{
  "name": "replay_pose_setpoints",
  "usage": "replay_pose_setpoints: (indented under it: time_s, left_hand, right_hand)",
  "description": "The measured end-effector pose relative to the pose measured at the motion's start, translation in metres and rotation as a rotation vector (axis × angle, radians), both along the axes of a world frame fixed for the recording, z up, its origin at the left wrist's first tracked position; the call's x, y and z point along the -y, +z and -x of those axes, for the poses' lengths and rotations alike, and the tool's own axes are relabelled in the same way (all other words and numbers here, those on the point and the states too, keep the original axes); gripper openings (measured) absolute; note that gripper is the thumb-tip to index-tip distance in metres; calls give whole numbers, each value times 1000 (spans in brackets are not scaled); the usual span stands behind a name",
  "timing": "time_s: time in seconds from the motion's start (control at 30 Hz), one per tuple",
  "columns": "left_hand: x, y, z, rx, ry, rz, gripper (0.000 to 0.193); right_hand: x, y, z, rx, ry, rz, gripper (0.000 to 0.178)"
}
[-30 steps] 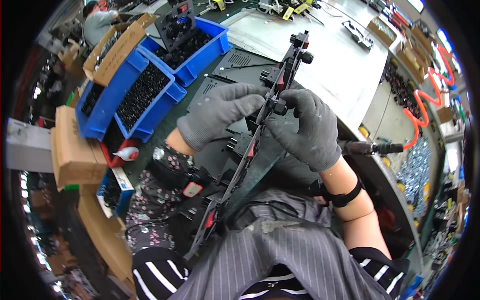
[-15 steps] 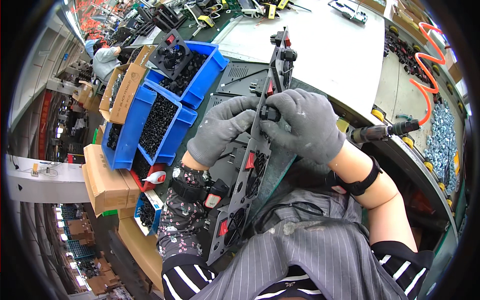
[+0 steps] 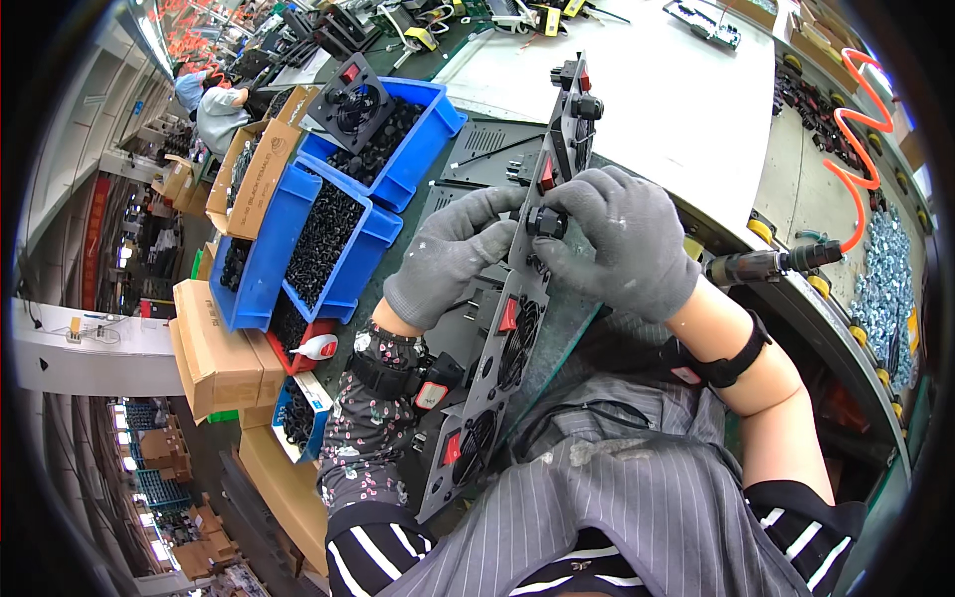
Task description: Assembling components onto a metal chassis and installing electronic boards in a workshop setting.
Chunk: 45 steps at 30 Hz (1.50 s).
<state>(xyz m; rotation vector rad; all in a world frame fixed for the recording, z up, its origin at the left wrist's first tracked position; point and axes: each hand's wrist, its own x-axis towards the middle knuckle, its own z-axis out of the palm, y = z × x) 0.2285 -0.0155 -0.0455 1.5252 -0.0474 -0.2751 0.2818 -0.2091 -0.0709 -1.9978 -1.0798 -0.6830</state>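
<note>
Several black metal panels with red rocker switches and fans stand on edge in a row before me. My right hand (image 3: 632,244), in a grey glove, has thumb and fingers closed around a black cable gland (image 3: 548,222) on the right face of the middle panel (image 3: 517,261). On that panel's other side my left hand (image 3: 453,257), gloved too, is closed in a pinch against it. Its fingertips are partly hidden by the panel edge, so what they hold cannot be made out. A red switch (image 3: 508,314) and fan (image 3: 523,343) show on the nearer panel.
Left of the panels stand blue bins (image 3: 423,149) of small black parts, a cardboard box (image 3: 261,184) and a white-and-red bottle (image 3: 316,347). At right lie a power screwdriver (image 3: 761,266) with an orange coiled hose (image 3: 858,149) and a heap of screws (image 3: 885,289).
My right fingers have turned and drawn back a little around the cable gland, exposing more of it. My left hand keeps its place at the panel. The whole view has shifted slightly.
</note>
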Motion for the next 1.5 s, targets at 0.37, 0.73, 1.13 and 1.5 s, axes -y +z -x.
replay_pose_setpoints:
  time_s: [0.37,0.73,1.13,1.5]
  left_hand:
    - [-7,0,3,13,33,77,44]
    - [-19,-3,2,-17,22,118,29]
    - [-8,0,-2,19,31,58,36]
    - [-3,-4,-2,21,1,62,37]
  right_hand:
    - [-5,1,8,-56,-49,-134,31]
    - [3,3,7,-666,139,-53,40]
    - [-5,4,5,-1185,282,-157,35]
    - [-5,7,-5,-16,17,314,28]
